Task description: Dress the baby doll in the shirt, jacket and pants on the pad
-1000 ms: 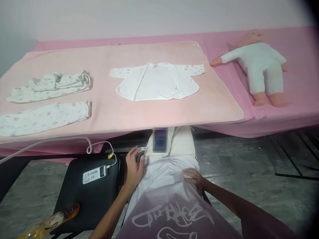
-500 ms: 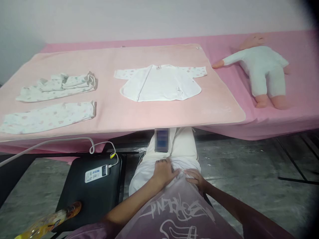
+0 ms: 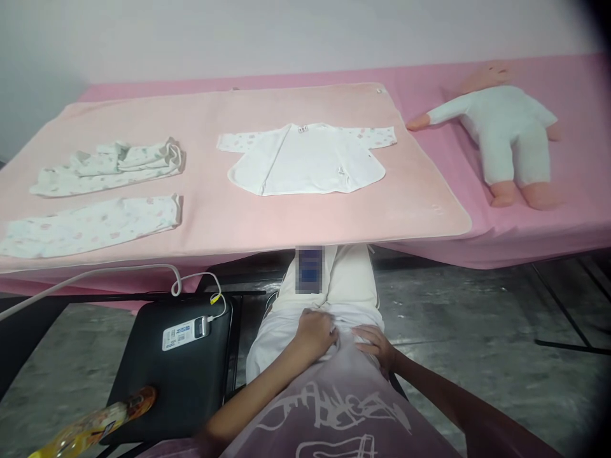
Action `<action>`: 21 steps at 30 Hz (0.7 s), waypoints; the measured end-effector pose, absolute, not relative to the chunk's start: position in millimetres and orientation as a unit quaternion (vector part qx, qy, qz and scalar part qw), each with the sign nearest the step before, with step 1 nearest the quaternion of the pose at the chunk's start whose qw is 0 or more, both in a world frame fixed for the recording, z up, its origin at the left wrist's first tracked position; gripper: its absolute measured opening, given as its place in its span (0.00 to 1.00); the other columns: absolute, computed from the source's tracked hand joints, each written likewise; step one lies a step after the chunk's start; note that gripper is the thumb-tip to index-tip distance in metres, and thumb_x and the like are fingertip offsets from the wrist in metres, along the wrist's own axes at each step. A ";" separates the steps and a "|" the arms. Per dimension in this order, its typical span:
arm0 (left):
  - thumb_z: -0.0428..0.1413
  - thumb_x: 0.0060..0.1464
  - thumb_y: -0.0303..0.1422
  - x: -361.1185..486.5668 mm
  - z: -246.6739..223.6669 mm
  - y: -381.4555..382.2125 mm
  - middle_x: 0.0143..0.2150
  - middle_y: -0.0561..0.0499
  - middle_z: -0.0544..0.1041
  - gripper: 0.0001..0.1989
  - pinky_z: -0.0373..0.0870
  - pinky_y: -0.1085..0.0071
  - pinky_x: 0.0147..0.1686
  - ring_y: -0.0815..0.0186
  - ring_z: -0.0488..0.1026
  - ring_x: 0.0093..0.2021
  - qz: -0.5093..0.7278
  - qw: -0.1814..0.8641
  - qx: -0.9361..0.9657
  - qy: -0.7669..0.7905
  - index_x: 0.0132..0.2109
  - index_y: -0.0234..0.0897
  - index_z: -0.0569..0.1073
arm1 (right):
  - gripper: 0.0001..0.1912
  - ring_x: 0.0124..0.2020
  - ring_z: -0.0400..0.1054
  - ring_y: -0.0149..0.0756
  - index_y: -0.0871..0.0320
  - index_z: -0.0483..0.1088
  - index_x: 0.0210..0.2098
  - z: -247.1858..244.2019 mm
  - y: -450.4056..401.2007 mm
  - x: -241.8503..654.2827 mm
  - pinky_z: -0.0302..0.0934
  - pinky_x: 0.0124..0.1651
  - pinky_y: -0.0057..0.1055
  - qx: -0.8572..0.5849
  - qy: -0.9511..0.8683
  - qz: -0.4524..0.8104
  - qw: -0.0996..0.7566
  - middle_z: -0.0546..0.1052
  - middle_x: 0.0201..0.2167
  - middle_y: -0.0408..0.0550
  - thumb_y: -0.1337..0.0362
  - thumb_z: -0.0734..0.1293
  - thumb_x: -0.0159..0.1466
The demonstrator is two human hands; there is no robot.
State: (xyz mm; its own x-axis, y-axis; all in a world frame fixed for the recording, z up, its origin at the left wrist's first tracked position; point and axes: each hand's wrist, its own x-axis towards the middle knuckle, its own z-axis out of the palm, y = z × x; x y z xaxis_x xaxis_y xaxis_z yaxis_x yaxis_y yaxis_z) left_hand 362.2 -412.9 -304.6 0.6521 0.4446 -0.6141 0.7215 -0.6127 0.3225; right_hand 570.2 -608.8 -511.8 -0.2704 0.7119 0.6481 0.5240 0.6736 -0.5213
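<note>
My left hand rests in my lap at the hem of my shirt, its fingers curled inward. Whatever is inside them, if anything, is hidden. To its right, my right hand lies with fingers stretched out over the white cloth at my waist. A white baby jacket with patterned sleeves is spread on the peach mat in front of me. Two folded patterned baby garments, an upper one and a lower one, lie on the mat's left side.
A baby doll in white lies on the pink sheet at right. On a black stool at left are a white device with a cable and a bottle. A blurred-out phone-like rectangle rests on my leg.
My left hand has curled its fingers and drawn its thumb in, where it lay more spread. My right hand stays in nearly the same place. The garments and doll have not moved.
</note>
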 end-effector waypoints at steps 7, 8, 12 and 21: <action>0.58 0.69 0.34 340.3 -325.7 -417.3 0.41 0.41 0.85 0.10 0.69 0.57 0.68 0.51 0.83 0.51 -0.108 0.356 0.889 0.267 0.41 0.34 0.80 | 0.36 0.74 0.68 0.55 0.60 0.67 0.72 -482.4 -611.6 567.2 0.69 0.68 0.55 -0.391 -0.802 0.123 0.434 0.72 0.71 0.66 0.41 0.49 0.82; 0.58 0.69 0.35 338.0 -328.8 -415.7 0.41 0.41 0.84 0.09 0.71 0.58 0.65 0.51 0.82 0.52 -0.101 0.372 0.883 0.267 0.41 0.35 0.79 | 0.35 0.73 0.69 0.55 0.60 0.67 0.72 -475.8 -611.0 567.6 0.70 0.68 0.56 -0.391 -0.805 0.133 0.426 0.73 0.71 0.66 0.42 0.49 0.83; 0.58 0.69 0.37 333.5 -339.4 -407.5 0.43 0.45 0.83 0.08 0.72 0.63 0.52 0.55 0.80 0.47 -0.090 0.441 0.847 0.283 0.40 0.38 0.75 | 0.23 0.59 0.78 0.51 0.58 0.73 0.66 -447.5 -594.1 568.0 0.74 0.58 0.51 -0.441 -0.779 0.151 0.418 0.81 0.59 0.63 0.58 0.54 0.82; 0.56 0.68 0.35 330.2 -349.0 -400.1 0.40 0.48 0.81 0.05 0.70 0.66 0.45 0.58 0.78 0.41 -0.051 0.535 0.787 0.302 0.44 0.39 0.73 | 0.10 0.37 0.75 0.38 0.54 0.74 0.48 -422.8 -532.5 552.3 0.70 0.43 0.36 -0.521 -0.676 0.222 0.471 0.82 0.37 0.47 0.73 0.63 0.78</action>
State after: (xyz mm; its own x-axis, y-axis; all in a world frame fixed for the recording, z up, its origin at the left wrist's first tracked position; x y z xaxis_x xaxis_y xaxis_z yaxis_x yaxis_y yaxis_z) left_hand 330.2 -400.1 -349.0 0.8129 0.4209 -0.4026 0.5293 -0.2454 0.8122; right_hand 552.3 -532.5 -422.8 -0.0131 0.9140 0.4054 0.4954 0.3581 -0.7914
